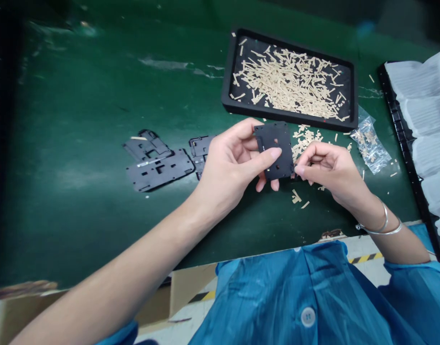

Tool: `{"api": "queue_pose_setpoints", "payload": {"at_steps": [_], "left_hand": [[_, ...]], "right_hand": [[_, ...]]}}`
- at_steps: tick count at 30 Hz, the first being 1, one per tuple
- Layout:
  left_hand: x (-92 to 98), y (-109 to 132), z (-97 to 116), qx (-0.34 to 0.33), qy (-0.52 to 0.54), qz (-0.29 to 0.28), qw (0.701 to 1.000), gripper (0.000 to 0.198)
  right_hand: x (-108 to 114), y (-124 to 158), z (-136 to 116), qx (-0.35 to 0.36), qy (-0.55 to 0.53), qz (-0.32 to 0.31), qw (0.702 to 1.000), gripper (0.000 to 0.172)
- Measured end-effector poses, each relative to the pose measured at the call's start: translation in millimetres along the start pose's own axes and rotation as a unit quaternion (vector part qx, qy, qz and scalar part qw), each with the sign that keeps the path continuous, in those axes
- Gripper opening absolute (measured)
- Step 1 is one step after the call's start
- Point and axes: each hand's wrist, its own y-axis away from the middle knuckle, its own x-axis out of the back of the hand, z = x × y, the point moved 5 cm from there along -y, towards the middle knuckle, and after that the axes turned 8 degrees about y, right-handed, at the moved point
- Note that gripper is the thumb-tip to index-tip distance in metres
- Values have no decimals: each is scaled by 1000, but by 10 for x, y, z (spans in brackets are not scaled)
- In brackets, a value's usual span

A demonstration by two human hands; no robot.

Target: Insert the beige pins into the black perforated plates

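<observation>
My left hand (234, 163) is closed around a thin black plastic plate (282, 143) with small holes and slots, its thumb lying across the face and fingers behind. At the plate's lower right corner, my right hand (324, 167) pinches with thumb and forefinger; what sits between those fingertips is too small to make out. Left of my hands lie similar black plates (162, 170) on the green table, two of them overlapping. Another black plate (200, 146) is partly hidden behind my left hand. A pale strip (138, 138) rests on the upper plate.
A black tray (227, 81) heaped with small beige strips (284, 81) stands behind my hands. Loose strips (306, 136) are scattered in front of it. A clear plastic bag (371, 146) lies to the right, beside a black rack (403, 124) with white sheets at the table's right edge.
</observation>
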Motion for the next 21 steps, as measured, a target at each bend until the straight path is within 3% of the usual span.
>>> {"api": "queue_pose_setpoints", "payload": {"at_steps": [10,21], "left_hand": [[-23,37,9,20,-25,36,999,26],[2,22,-14,23,-34,26,999,28]], "right_hand": [[2,-2,18,1,-3,-5,1000,12],[-7,-5,20,0,-4,-6,1000,11]]}}
